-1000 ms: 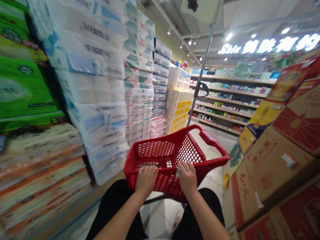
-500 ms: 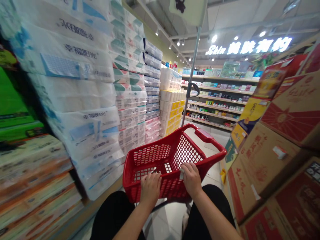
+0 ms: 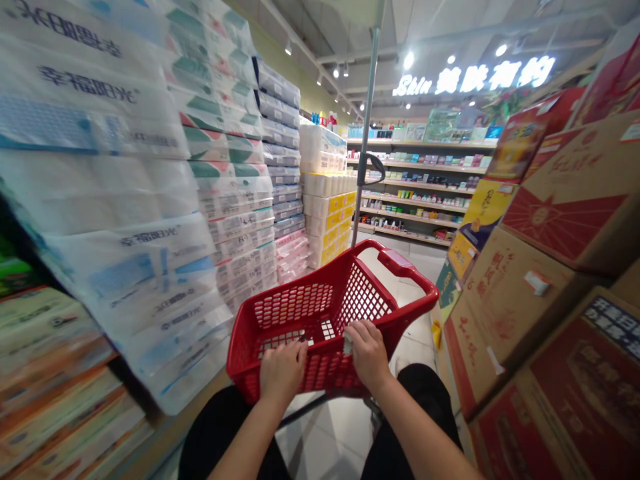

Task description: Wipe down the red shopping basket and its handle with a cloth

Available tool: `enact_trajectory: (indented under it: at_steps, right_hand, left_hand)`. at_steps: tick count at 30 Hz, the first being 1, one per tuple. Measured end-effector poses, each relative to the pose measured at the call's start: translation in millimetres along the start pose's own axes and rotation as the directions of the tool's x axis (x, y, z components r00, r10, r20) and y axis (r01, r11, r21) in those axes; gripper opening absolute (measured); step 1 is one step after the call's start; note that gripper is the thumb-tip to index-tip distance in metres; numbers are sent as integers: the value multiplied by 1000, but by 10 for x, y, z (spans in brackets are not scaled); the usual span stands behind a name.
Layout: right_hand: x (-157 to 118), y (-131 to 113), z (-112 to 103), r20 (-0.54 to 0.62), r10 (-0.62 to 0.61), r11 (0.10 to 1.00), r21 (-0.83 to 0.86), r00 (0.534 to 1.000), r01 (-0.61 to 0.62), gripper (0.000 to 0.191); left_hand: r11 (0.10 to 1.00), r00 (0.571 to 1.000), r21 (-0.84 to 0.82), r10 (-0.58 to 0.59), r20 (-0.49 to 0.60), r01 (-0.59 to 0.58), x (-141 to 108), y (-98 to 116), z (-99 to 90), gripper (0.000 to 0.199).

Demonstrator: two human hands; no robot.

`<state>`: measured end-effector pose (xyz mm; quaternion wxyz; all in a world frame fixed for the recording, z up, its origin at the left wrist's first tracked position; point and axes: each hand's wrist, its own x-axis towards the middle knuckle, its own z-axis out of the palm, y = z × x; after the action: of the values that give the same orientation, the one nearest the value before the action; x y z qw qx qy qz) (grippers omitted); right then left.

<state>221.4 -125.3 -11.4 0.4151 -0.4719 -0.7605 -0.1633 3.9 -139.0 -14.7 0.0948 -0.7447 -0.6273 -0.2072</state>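
Note:
A red plastic shopping cart (image 3: 295,310) with perforated basket walls stands right in front of my knees, its handle (image 3: 400,263) on the far right side. My left hand (image 3: 283,370) is closed over the near rim of the basket, fingers curled to the inside. Further right along that rim, my right hand (image 3: 367,350) grips it too. A small pale crumpled piece (image 3: 348,341), maybe tissue, shows under the right fingers. Something small and dark lies by the left fingertips; I cannot make out what it is. A grey pole (image 3: 367,113) rises from behind the cart.
Tall stacks of wrapped paper rolls (image 3: 130,240) line the left side. Cardboard cartons (image 3: 515,313) are piled close on the right. White floor tiles (image 3: 320,433) run between them. Shelves of small products (image 3: 415,187) stand at the back under a lit sign (image 3: 475,77).
The view has moved forward along the aisle, and the paper stacks at left look nearer. The cart and both hands sit slightly further left in view. Both hands keep their hold.

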Motion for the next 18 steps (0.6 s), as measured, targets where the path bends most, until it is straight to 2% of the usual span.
enact_trajectory:
  at_steps: [5, 12, 15, 18]
  right_hand:
    - [-71, 64, -51, -42, -8, 1000, 13, 999, 9, 27]
    - [-235, 112, -97, -165, 8, 1000, 13, 986, -5, 26]
    - [-264, 150, -176, -159, -24, 998, 50, 987, 32, 27]
    - [-224, 225, -272, -185, 45, 998, 58, 982, -35, 27]
  left_hand:
    - [999, 998, 30, 42, 50, -43, 23, 39, 8, 40]
    - [997, 998, 62, 56, -5, -55, -91, 157, 86, 41]
    - [996, 998, 72, 56, 9, -56, -127, 165, 82, 41]
    - [997, 999, 64, 37, 33, -39, -100, 191, 69, 42]
